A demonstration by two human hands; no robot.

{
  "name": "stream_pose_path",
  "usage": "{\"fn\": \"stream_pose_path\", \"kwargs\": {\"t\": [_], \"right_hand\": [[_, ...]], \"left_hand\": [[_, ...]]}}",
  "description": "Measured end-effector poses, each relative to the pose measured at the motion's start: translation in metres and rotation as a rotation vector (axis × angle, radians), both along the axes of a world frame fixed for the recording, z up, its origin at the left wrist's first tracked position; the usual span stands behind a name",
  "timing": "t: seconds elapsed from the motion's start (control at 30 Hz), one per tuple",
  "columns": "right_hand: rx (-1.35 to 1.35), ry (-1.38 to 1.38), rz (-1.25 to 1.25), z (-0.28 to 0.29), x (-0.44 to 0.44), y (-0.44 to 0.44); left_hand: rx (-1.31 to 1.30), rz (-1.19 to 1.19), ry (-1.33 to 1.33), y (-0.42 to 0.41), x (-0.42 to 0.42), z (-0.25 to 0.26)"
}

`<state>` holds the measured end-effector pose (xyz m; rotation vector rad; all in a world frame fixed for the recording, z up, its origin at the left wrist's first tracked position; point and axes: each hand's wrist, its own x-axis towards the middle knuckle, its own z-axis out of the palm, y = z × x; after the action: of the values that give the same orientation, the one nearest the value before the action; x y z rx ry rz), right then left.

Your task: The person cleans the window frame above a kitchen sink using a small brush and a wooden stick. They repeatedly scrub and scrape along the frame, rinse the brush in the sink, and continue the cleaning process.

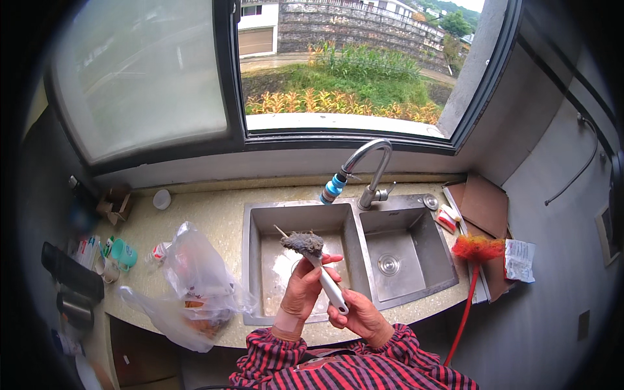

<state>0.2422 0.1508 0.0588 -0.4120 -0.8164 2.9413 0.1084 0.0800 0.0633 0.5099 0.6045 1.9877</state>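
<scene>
I hold a brush with a white plastic handle [332, 291] over the front of a stainless steel double-bowl sink [357, 243]. Its head [303, 242] is matted with grey, fuzzy material, and a thin pale sliver pokes out at the left. My left hand [298, 295] grips the handle just below the head; a plaster-like patch covers that wrist. Lower down, my right hand [363, 314] has its fingers around the handle's holed end. The brush slants, head up and to the left. Behind it, the left bowl's floor is partly hidden.
A chrome faucet [382, 161] with a blue nozzle [333, 189] arches over the sink. Clear plastic bags [197, 268] lie left on the speckled counter, near a turquoise cup [125, 254]. At right are cardboard [482, 204] and a red-handled brush [470, 302]. A window [341, 141] stands open behind.
</scene>
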Motion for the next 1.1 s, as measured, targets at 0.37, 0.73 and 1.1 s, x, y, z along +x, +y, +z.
{"fn": "stream_pose_path", "kwargs": {"t": [0.37,0.73,1.1], "right_hand": [[0.470,-0.179,-0.132,0.018,-0.030,-0.009],[1.424,-0.096,-0.171,0.033,-0.055,0.038],[1.612,0.281,-0.111,0.106,-0.091,0.118]], "left_hand": [[-0.094,0.002,-0.040,-0.001,-0.019,0.012],[-0.141,0.218,0.108,0.031,-0.022,0.022],[0.111,0.575,0.031,0.074,-0.052,0.065]]}}
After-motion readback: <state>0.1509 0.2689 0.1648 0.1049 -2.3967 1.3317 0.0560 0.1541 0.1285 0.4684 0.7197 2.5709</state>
